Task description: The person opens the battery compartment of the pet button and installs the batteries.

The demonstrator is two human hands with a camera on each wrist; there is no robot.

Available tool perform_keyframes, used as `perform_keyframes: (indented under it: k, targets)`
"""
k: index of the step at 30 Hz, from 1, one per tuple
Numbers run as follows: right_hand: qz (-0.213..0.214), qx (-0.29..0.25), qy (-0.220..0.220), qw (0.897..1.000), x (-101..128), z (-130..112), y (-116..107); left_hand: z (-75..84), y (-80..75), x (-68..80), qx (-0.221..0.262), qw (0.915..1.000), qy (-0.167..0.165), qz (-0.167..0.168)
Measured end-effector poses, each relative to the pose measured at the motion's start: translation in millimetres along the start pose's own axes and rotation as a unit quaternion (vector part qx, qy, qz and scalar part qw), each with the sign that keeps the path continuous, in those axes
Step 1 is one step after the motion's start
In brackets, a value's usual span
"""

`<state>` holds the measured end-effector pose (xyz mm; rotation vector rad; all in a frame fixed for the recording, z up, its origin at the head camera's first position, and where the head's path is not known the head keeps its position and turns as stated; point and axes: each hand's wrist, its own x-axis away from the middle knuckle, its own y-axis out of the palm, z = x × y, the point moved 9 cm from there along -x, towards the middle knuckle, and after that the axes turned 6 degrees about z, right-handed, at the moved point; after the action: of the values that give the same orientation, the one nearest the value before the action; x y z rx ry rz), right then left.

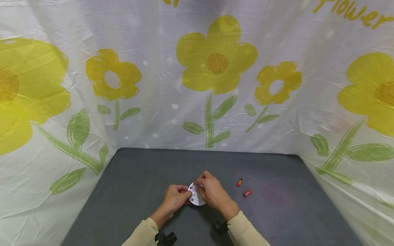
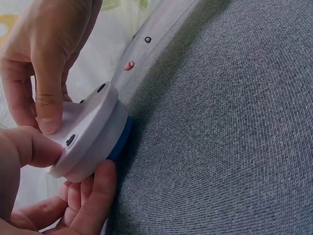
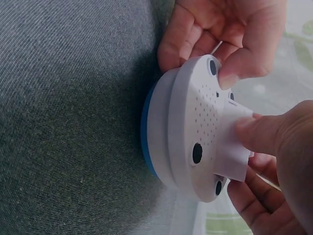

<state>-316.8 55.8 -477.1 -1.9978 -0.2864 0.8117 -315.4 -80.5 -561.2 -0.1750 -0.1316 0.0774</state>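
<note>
A round white device (image 1: 197, 201) with a blue base (image 3: 146, 132) is tilted between the two hands just over the dark table. Small holes and several dark round feet (image 3: 197, 153) mark its upturned face. My left hand (image 1: 176, 199) grips the device's left edge, thumb on the face and fingers under the rim. My right hand (image 1: 213, 192) pinches a white rectangular cover (image 3: 233, 142), its thumb on the outer side. That cover stands at an angle to the face; whether its far edge is seated cannot be told.
Two red-and-black batteries (image 1: 239, 182) lie apart on the grey table (image 1: 147, 167), right of the hands. White curtains (image 1: 160, 102) printed with yellow flowers enclose the table's back and sides. Dark wrist cameras (image 1: 166, 238) sit at both cuffs.
</note>
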Motion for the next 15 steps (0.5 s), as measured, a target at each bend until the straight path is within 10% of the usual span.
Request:
perform_keyframes:
  k: [15]
  targets:
    - [0.05, -0.016, 0.009, 0.999, 1.2, 15.1, -17.2, -2.5, 1.1, -1.4, 0.018, 0.9998, -0.009, 0.003]
